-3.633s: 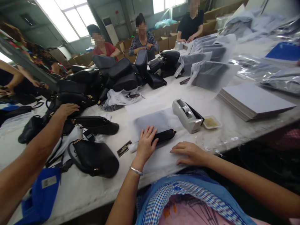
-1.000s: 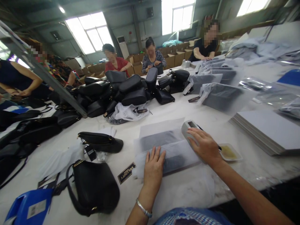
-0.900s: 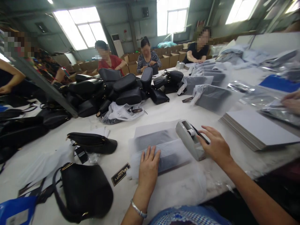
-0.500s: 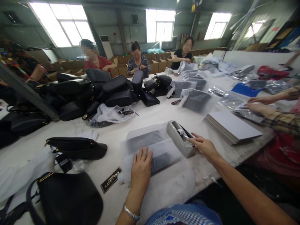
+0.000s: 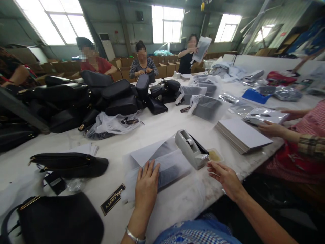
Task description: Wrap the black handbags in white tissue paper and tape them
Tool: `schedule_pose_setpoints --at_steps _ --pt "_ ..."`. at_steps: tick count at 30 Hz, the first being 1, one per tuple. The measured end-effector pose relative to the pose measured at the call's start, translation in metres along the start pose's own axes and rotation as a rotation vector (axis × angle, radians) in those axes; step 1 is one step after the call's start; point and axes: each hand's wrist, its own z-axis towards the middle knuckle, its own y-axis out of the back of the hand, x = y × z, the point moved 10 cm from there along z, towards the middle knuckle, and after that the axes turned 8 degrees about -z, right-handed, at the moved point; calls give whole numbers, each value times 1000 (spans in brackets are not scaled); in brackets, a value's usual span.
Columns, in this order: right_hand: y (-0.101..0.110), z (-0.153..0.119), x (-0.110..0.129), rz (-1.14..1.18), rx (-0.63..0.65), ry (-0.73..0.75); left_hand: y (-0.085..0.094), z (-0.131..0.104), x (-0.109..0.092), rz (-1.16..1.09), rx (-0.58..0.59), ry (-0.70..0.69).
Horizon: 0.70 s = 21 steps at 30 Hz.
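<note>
My left hand (image 5: 147,186) lies flat, fingers stretched out, on a white tissue wrap (image 5: 172,162) folded over something dark, only dimly visible through it. To the right of the wrap stands a grey tape dispenser (image 5: 191,149). Just off its cutting end, my right hand (image 5: 225,176) pinches thumb and fingertips together on a strip of clear tape (image 5: 206,158), which shows only faintly. A black tag with gold lettering (image 5: 113,199) sits left of my left hand. Nearer the left edge are a black handbag (image 5: 61,217) and a smaller black zipped pouch (image 5: 69,164).
Black bags (image 5: 122,101) are heaped across the table's far left. Beyond the dispenser are a stack of white boards (image 5: 243,135) and tissue-wrapped items (image 5: 205,106). At right a co-worker's hands (image 5: 273,128) hold a clear plastic package (image 5: 264,116). Several people sit or stand opposite.
My right hand has drawn away from the tape dispenser, toward me, its fingers closing into a pinch. My left hand stays on the wrap. A person opposite has raised a wrapped item.
</note>
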Motion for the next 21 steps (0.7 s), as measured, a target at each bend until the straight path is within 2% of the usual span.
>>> schedule_pose_setpoints --at_steps 3,6,9,11,13,17,21 --pt "0 13 -12 -42 17 18 0 0 0 -6 15 4" --pt "10 24 -8 -294 -28 150 0 1 1 -13 16 7" --pt "17 21 5 -580 -37 304 1 2 1 -11 17 11" --pt "8 8 25 -694 39 456 1 2 1 -12 28 14" --pt "-19 -11 54 -786 197 642 1 2 1 -18 40 23" --pt "-101 -42 106 -924 582 917 0 2 2 -38 32 34" --pt "-187 -40 125 -1015 868 1093 1 2 3 -56 24 43"
